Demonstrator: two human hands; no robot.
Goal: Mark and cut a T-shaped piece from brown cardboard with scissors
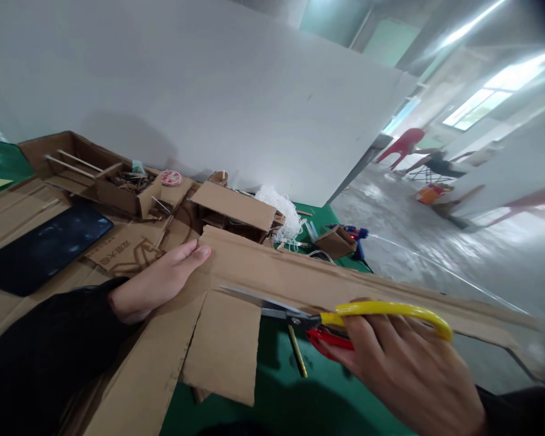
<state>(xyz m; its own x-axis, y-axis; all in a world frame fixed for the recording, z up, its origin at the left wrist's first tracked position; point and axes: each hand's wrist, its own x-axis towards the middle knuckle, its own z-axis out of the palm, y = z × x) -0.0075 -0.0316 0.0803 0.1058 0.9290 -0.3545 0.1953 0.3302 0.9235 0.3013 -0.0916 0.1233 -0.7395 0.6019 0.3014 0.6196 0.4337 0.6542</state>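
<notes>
My left hand (163,278) grips the upper left part of a large brown cardboard sheet (272,266), thumb on top. In my right hand (404,357) is a pair of scissors (295,318) with one yellow and one red handle. Its blades point left and are parted, with the cardboard between them. A squarish flap (224,342) hangs from the sheet just below the blades, with a slit along its left side. The fingers of my left hand are partly hidden behind the sheet.
A dark tablet-like slab (45,245) lies at the left. Behind stand a small box of brown scraps (134,184), another cardboard box (234,206), white stringy material (284,215) and a blue glue gun (358,236). A yellow stick (297,351) rests on the green table (309,399).
</notes>
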